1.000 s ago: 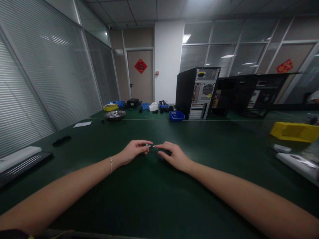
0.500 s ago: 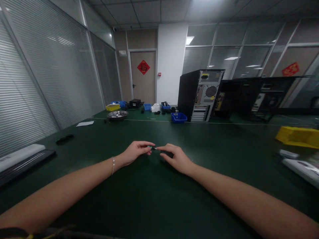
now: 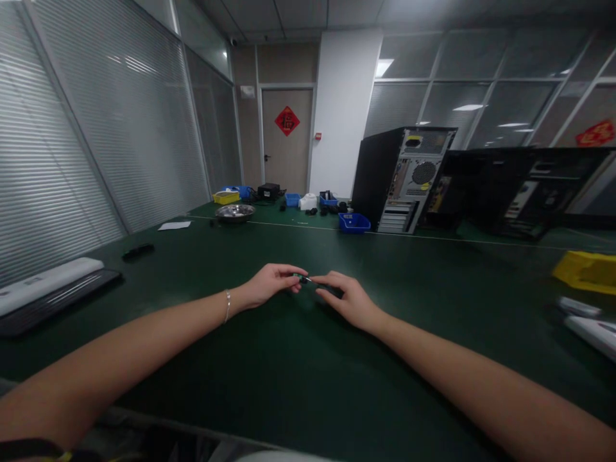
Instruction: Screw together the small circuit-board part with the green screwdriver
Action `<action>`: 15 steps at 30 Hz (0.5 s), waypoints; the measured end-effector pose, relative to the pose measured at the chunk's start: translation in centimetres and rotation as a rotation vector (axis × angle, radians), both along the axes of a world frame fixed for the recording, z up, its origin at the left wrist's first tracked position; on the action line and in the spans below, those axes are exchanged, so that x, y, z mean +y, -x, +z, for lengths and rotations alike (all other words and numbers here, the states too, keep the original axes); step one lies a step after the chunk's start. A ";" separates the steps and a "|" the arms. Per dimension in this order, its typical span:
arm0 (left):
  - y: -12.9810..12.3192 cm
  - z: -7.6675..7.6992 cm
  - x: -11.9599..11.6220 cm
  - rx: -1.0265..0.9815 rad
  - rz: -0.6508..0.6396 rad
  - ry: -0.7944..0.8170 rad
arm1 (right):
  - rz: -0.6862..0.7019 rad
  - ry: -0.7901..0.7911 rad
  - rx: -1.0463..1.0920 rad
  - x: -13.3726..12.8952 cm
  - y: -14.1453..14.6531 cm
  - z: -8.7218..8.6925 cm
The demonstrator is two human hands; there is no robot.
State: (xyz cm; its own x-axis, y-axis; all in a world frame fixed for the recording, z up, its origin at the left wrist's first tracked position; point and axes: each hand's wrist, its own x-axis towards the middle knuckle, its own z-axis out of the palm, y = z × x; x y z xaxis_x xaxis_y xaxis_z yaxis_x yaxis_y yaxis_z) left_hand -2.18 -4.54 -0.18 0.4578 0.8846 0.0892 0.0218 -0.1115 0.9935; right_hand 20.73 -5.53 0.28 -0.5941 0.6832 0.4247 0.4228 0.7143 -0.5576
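Both grips are closed: our left hand [image 3: 269, 283] pinches the green part [image 3: 298, 276] between its fingertips, and just right of that grip our right hand [image 3: 355, 300] holds a tool [image 3: 310, 280], its long axis aimed left at the part, contact too small to tell.

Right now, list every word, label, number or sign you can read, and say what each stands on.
"福": red diamond sign on the door.
Right-hand red sign: too blurred to read.
White notice beside the door: too small to read.
Black box at the back: its pale label is too small to read.
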 end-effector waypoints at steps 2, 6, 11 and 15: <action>0.0 -0.1 0.0 -0.003 -0.012 0.018 | 0.006 0.017 -0.004 0.1 0.0 -0.1; 0.1 -0.1 0.0 -0.018 -0.054 0.047 | 0.029 0.040 0.007 0.1 0.0 0.0; 0.2 -0.2 0.3 -0.055 -0.083 0.029 | 0.009 0.033 0.017 0.3 0.0 -0.2; 0.7 -0.2 0.8 -0.032 -0.032 -0.003 | -0.035 0.039 0.036 0.3 -0.1 -0.4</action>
State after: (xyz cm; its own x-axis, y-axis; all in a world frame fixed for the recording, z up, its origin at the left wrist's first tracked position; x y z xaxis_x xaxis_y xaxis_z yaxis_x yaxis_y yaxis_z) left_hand -2.85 -3.75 -0.36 0.4830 0.8690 0.1070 -0.0133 -0.1149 0.9933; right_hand 20.87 -5.20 -0.09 -0.5542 0.7199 0.4179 0.4264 0.6766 -0.6003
